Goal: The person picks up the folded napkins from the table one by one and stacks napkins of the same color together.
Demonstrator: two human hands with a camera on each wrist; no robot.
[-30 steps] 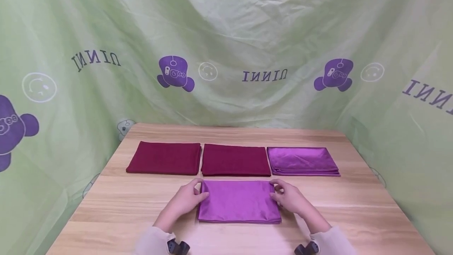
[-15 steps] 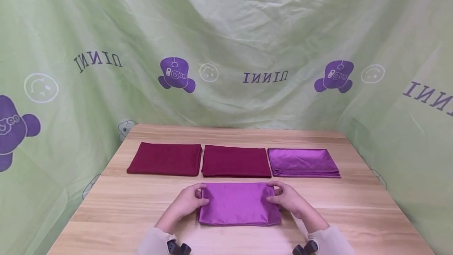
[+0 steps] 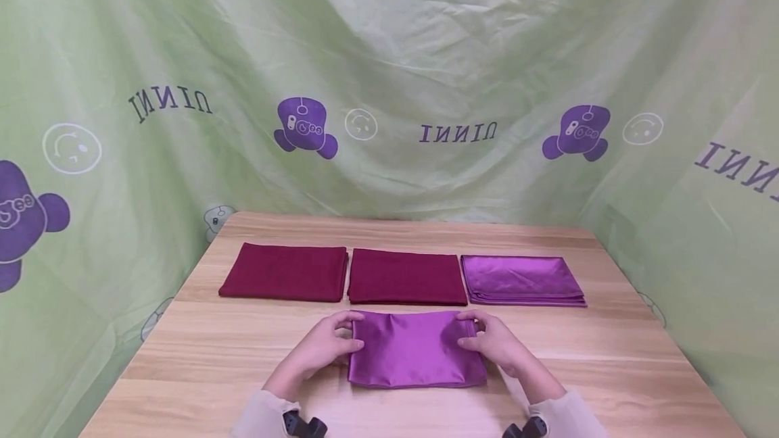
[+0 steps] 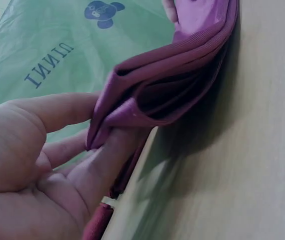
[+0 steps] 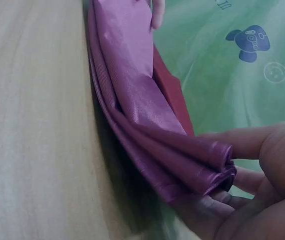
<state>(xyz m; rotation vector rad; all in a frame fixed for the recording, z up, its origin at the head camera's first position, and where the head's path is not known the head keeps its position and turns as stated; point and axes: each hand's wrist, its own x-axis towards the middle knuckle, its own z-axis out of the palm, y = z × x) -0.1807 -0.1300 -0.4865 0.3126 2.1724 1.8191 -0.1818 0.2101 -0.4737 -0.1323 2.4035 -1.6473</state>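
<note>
A folded, shiny purple cloth point(image 3: 414, 353) lies between the two hands near the front of the table. My left hand point(image 3: 325, 343) pinches its left edge, thumb on top and fingers beneath, as the left wrist view shows at the cloth's folded layers point(image 4: 157, 95). On the opposite edge my right hand point(image 3: 496, 342) pinches the cloth likewise; in the right wrist view the layers point(image 5: 182, 160) bunch between thumb and fingers. Both gripped ends are lifted off the wood, with shadow underneath.
Behind the held cloth, a row of folded cloths spans the wooden table point(image 3: 182, 357): a dark red cloth point(image 3: 285, 272) at left, another dark red cloth point(image 3: 406, 277) in the middle, a purple cloth point(image 3: 522, 280) at right. A green printed curtain point(image 3: 389, 53) surrounds the table.
Both hands have tightened on the purple cloth's edges and raised its ends, so that it now bows and wrinkles. It has shifted slightly to the right. The back row stays put.
</note>
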